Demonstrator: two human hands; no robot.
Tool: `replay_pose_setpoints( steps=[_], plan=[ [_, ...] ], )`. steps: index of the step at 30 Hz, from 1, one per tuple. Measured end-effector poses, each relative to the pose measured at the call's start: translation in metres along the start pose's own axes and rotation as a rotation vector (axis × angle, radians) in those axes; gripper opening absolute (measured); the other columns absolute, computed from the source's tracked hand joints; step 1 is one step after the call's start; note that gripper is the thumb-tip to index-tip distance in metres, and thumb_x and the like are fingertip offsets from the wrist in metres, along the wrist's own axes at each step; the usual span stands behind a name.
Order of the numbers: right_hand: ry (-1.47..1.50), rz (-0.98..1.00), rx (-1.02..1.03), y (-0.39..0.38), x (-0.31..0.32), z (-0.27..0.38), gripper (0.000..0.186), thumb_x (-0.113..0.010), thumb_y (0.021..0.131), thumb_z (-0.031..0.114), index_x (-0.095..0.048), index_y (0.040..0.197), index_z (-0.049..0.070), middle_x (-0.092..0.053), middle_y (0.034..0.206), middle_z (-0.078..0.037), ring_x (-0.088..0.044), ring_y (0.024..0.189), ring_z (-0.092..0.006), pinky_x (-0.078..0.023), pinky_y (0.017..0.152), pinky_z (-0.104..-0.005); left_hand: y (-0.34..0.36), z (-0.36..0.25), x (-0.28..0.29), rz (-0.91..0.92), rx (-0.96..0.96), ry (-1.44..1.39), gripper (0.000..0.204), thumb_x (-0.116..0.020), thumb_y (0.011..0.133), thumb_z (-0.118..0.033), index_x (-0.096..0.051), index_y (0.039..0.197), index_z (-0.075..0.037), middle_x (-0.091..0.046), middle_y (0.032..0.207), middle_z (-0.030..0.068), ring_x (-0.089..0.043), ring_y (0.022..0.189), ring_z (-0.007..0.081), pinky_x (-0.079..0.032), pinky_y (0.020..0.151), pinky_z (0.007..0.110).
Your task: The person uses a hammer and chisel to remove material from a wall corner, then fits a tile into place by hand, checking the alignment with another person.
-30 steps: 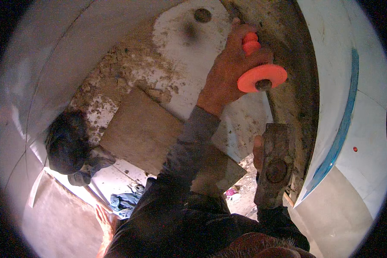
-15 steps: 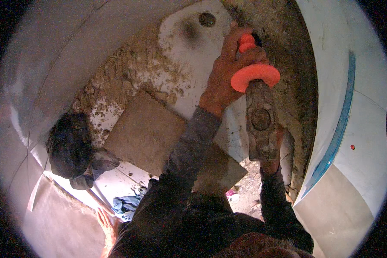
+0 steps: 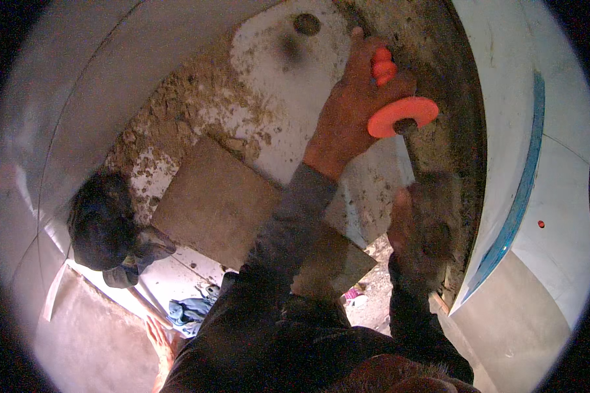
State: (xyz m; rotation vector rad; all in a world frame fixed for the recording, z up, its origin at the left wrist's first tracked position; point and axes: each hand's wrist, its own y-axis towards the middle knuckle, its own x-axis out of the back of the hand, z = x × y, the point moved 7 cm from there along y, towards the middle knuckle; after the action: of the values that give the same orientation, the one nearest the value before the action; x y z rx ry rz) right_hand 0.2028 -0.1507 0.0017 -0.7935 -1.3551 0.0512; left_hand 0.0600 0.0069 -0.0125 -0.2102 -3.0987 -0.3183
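My left hand point(image 3: 357, 98) is closed around the orange ribbed grip of a chisel point(image 3: 403, 116), just beyond its round orange guard. The chisel's dark butt end pokes out of the guard on my side; its tip is hidden beyond my hand, by the dirty strip along the right wall. Lower right, my right hand point(image 3: 402, 213) is wrapped round the handle of a hammer, mostly hidden from view. The heavy hammer head point(image 3: 436, 232) is smeared by motion and stands apart from the chisel, below its guard.
A brown square board point(image 3: 219, 193) lies on the debris-covered white floor. Left of it is a dark cloth bundle point(image 3: 101, 223), with a blue rag point(image 3: 193, 309) lower down. A round hole point(image 3: 307, 24) shows at the top. The curved right wall carries a blue strip point(image 3: 521, 190).
The hammer head has swung from just below the chisel's guard down and to the right, away from the chisel. The guard has shifted slightly right and tilted; my left hand keeps its hold.
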Motion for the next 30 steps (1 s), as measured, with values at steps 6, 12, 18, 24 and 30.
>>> replay_pose_setpoints(
  steps=[6, 12, 18, 24, 30],
  plan=[
    [0.569, -0.272, 0.379, -0.019, -0.002, -0.006, 0.049, -0.064, 0.096, 0.034, -0.055, 0.133, 0.002, -0.061, 0.127, -0.016, -0.055, 0.118, -0.0304, -0.039, 0.106, -0.0416, -0.002, 0.014, 0.011, -0.088, 0.066, -0.222, 0.040, -0.078, 0.075, -0.018, -0.064, 0.112, -0.019, -0.055, 0.126, 0.0144, -0.056, 0.121, 0.0344, -0.050, 0.099, 0.042],
    [0.319, -0.089, 0.393, -0.022, 0.003, -0.007, 0.053, -0.065, 0.095, 0.033, -0.050, 0.137, 0.005, -0.056, 0.134, -0.012, -0.053, 0.119, -0.0293, -0.038, 0.104, -0.0443, 0.004, 0.001, 0.033, -0.227, -0.117, -0.272, 0.062, -0.080, 0.075, -0.011, -0.050, 0.129, -0.010, -0.068, 0.101, 0.0059, -0.063, 0.105, 0.0180, -0.049, 0.096, 0.035],
    [0.236, -0.173, 0.784, -0.018, 0.022, 0.041, 0.059, -0.075, 0.076, 0.036, -0.054, 0.121, 0.005, -0.068, 0.091, -0.014, -0.064, 0.074, -0.0368, -0.051, 0.066, -0.0457, 0.009, 0.010, 0.052, -0.162, -0.256, -0.151, 0.052, -0.081, 0.070, -0.012, -0.060, 0.118, -0.011, -0.065, 0.112, 0.0058, -0.062, 0.111, 0.0238, -0.049, 0.097, 0.038],
    [0.166, -0.486, 0.983, -0.031, 0.048, 0.061, 0.043, -0.068, 0.076, 0.020, -0.056, 0.114, 0.005, -0.066, 0.078, -0.012, -0.060, 0.060, -0.0379, -0.049, 0.058, -0.0480, 0.007, 0.005, 0.032, 0.019, -0.166, 0.052, 0.037, -0.084, 0.067, -0.020, -0.070, 0.101, -0.019, -0.048, 0.142, 0.0119, -0.047, 0.133, 0.0396, -0.045, 0.107, 0.044],
    [0.402, -0.262, 0.619, -0.021, 0.024, 0.035, 0.043, -0.058, 0.081, 0.016, -0.055, 0.122, 0.004, -0.067, 0.075, -0.016, -0.065, 0.062, -0.0343, -0.053, 0.062, -0.0447, 0.004, 0.015, 0.034, 0.001, -0.193, 0.125, 0.038, -0.083, 0.068, -0.023, -0.069, 0.103, -0.018, -0.045, 0.145, 0.0132, -0.043, 0.136, 0.0419, -0.045, 0.107, 0.046]
  ],
)
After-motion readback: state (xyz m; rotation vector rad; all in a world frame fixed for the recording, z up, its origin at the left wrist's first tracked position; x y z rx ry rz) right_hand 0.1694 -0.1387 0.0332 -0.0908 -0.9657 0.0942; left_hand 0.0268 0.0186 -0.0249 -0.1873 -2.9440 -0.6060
